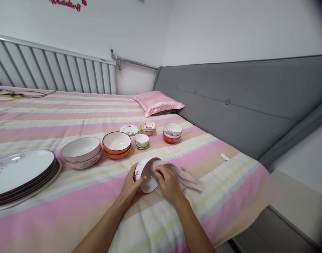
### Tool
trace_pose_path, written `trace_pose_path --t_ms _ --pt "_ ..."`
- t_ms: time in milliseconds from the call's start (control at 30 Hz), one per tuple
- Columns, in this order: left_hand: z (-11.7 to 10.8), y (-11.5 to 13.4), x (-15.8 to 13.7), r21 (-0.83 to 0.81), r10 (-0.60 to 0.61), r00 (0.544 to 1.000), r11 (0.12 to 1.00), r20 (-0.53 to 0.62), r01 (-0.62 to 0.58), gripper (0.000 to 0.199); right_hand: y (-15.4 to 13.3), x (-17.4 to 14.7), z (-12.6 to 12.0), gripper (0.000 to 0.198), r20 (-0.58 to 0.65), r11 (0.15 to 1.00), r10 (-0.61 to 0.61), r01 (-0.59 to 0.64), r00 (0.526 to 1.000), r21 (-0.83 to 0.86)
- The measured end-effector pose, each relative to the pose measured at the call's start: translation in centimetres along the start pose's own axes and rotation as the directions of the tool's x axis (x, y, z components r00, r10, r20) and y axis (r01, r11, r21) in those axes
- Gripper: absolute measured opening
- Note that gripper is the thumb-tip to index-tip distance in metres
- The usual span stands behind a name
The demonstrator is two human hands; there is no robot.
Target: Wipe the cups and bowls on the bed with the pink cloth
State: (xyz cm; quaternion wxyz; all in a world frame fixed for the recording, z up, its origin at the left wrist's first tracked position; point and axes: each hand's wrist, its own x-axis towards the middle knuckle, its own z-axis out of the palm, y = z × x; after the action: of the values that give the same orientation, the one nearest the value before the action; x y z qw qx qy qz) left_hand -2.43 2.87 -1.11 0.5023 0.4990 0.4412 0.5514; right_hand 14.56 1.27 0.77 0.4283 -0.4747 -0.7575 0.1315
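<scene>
A white bowl (150, 177) with a red rim and a small red pattern is tilted on its side above the bed, its mouth turned to the right. My left hand (132, 181) grips it by the left side, the thumb over the rim. Bunched in my right hand (168, 181) is a pale pink cloth (187, 177), pressed against the bowl's right rim and inner wall. The cloth's loose end trails to the right over the bedspread. Part of the bowl's inside is hidden behind the right hand and cloth.
Beyond the hands stand orange bowls (116, 146), large white bowls (82, 153), small plates (129, 130), small dishes (142, 140) and a bowl stack (172, 133). Large oval plates (24, 172) are piled at left. A pink pillow (159, 102) lies near the grey headboard (229, 95).
</scene>
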Motion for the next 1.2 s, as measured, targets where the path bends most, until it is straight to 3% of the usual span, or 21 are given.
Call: trace_pose_path --t_ms 133,267,633,833,933,1000,1067,1200 --pt "0.0 0.0 0.1 0.025 0.023 1.0 0.999 0.012 -0.023 0.065 0.4 -0.1 0.3 0.026 0.091 0.982 -0.082 0.096 0.992 -0.163" --pt "0.2 0.2 0.1 0.029 0.005 1.0 1.0 0.024 -0.005 0.067 1.2 -0.2 1.0 0.039 0.103 0.976 -0.074 0.093 0.992 -0.195" --pt "0.2 -0.6 0.4 0.049 0.042 0.999 0.998 0.034 -0.044 0.065 1.5 -0.6 2.0 0.054 0.22 0.992 0.127 -0.122 0.967 -0.035" --pt "0.3 -0.1 0.2 0.07 0.044 0.998 0.996 0.042 -0.047 0.065 0.2 -0.4 1.1 0.062 0.353 0.991 0.123 -0.136 0.927 0.011" --pt "0.4 0.0 0.1 0.072 0.053 0.998 0.996 0.034 -0.056 0.066 -0.3 -0.3 0.6 0.051 0.384 0.977 0.083 -0.15 0.92 0.149" --pt "0.4 -0.1 0.2 0.106 0.069 0.997 0.992 0.029 -0.072 0.066 -0.7 -0.2 0.5 0.043 0.414 0.923 0.038 -0.19 0.909 0.334" --pt "0.2 -0.4 0.3 0.148 0.087 0.995 0.985 0.04 -0.092 0.067 -0.9 -0.1 0.7 0.039 0.472 0.805 0.01 -0.287 0.882 0.52" --pt "-0.1 -0.6 0.6 0.22 0.106 0.991 0.968 0.078 -0.121 0.072 -0.9 0.1 1.4 0.034 0.59 0.434 0.106 -0.571 0.801 0.697"
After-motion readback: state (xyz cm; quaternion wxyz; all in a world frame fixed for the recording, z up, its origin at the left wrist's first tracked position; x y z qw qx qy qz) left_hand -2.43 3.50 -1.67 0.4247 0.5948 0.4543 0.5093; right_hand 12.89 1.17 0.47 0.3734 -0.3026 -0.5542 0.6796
